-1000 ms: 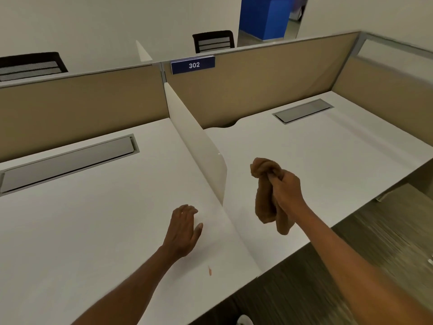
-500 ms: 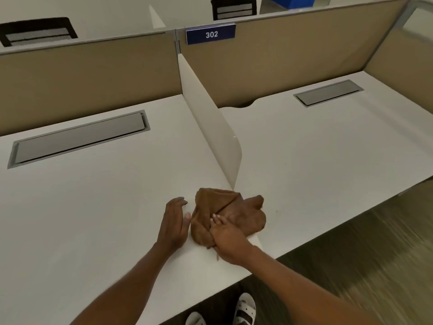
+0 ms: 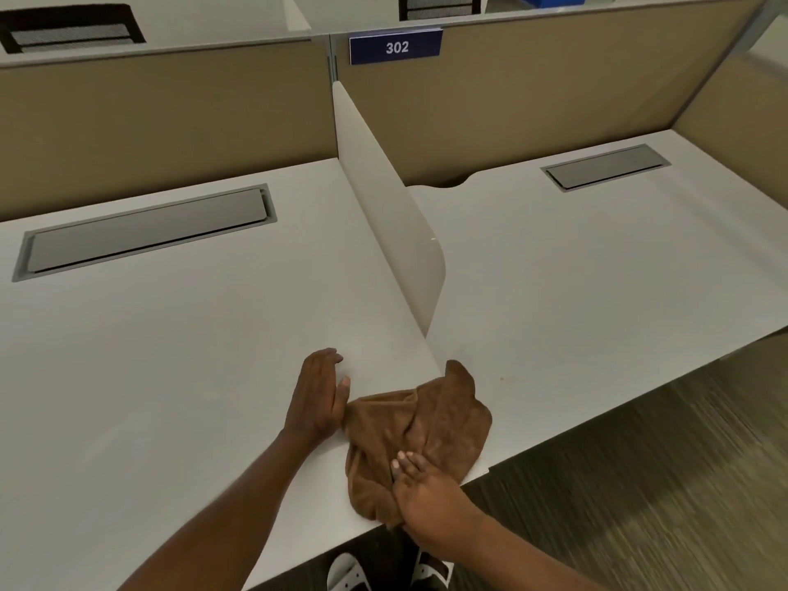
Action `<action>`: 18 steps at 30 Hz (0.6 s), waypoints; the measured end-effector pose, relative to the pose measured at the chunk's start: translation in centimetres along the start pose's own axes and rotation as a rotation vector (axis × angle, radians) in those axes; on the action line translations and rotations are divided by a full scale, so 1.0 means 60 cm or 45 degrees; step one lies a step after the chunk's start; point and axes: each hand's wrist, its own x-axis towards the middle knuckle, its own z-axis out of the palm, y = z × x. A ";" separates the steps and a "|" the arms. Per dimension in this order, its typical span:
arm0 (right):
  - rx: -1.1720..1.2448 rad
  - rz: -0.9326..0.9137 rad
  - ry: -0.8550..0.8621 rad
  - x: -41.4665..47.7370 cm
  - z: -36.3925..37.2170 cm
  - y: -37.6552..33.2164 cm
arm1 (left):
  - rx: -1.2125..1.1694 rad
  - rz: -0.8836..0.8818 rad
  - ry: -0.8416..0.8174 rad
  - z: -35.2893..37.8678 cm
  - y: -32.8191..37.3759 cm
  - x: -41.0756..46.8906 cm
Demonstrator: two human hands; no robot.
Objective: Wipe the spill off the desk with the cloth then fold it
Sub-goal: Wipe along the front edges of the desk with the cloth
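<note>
We stand at a row of white desks [image 3: 170,356] backed by tan panels [image 3: 149,121], one of which carries a blue sign [image 3: 395,46] reading 302. A white divider [image 3: 383,215] rises between two desks and stops short of the front edge. Each desk has a grey cable flap [image 3: 145,232] set in its top near the panel; the right-hand one [image 3: 605,167] is smaller in our view. Black chair backs [image 3: 72,29] show beyond the panels, and a dark striped floor [image 3: 639,484] lies below to the right.

The brown cloth [image 3: 426,428] lies crumpled at the front edge, across the seam where the two desks meet, with one corner pointing up toward the divider's foot. Our right hand [image 3: 426,496] rests flat, fingers together, on the near part of the cloth, pressing rather than gripping it. Our left hand [image 3: 317,398] lies flat and open on the desk, its thumb side just touching the cloth's left edge. White sandals [image 3: 349,573] show under the desk edge.
</note>
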 end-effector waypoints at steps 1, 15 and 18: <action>-0.021 0.014 -0.062 -0.006 -0.006 -0.004 | 0.031 0.004 -0.007 0.000 0.001 0.000; 1.844 1.147 0.193 -0.145 -0.091 0.129 | 0.305 0.059 -0.129 -0.001 0.013 0.009; 1.959 1.259 0.444 -0.169 -0.112 0.174 | 0.350 0.033 -0.188 0.001 0.014 0.011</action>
